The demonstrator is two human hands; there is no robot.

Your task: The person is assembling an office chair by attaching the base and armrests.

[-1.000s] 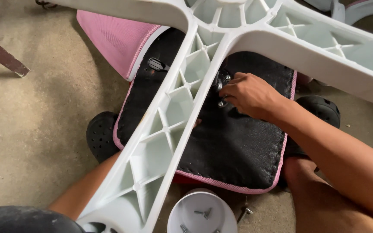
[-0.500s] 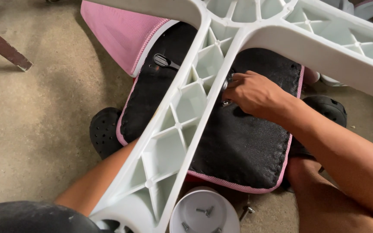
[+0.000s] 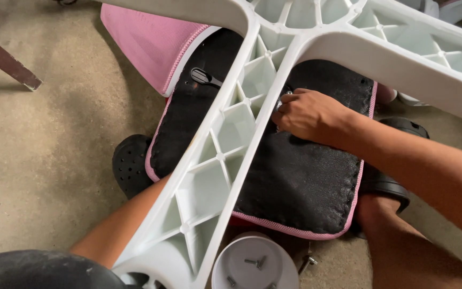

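A white ribbed star-shaped chair base [image 3: 215,160] lies over an upturned seat with a black underside [image 3: 295,182] and pink edging. My right hand [image 3: 308,115] rests on the seat against the base's arm. Its fingers are curled around a small metal bolt [image 3: 280,101] that shows only as a glint at the fingertips. My left forearm [image 3: 118,230] runs under the base's lower arm, which hides the hand. A black lever [image 3: 201,76] sticks out from the seat on the far side of that arm.
A white round cup [image 3: 252,265] holding screws stands at the bottom edge, with a loose screw [image 3: 307,261] beside it. Black clogs [image 3: 129,166] flank the seat on the concrete floor. A pink mesh backrest [image 3: 145,43] lies behind, and a wooden leg [image 3: 6,64] stands at far left.
My right hand has slid a little left, closer to the base's arm, and now covers the bolts seen before. A fingertip visible under the base's arm a second ago is now hidden.
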